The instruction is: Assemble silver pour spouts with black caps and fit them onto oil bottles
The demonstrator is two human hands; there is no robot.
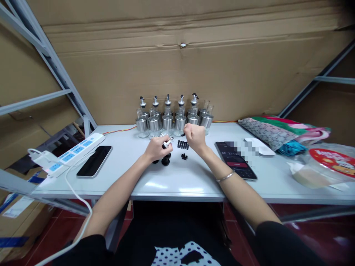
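Over the middle of the table, my left hand (155, 148) is closed around a silver pourer spout (168, 143). My right hand (196, 137) is a fist just in front of the bottles; what it holds, if anything, is hidden. Black round stoppers (165, 161) lie below my left hand, partly covered by it. Between the hands are a row of small black parts (183, 145) and a little black cluster (184, 156). Behind stand glass bottles (167, 123) with metal sleeves in two rows; several at the back carry pourer spouts (155, 100), while the front ones have bare necks.
On the left lie a power strip (74, 153) with a white cable and a phone (94, 162). To the right are another phone (235, 160), a white box (260, 147), a folded colourful bag (285, 131) and a plastic container (324, 166). A cardboard wall (177, 74) closes the back.
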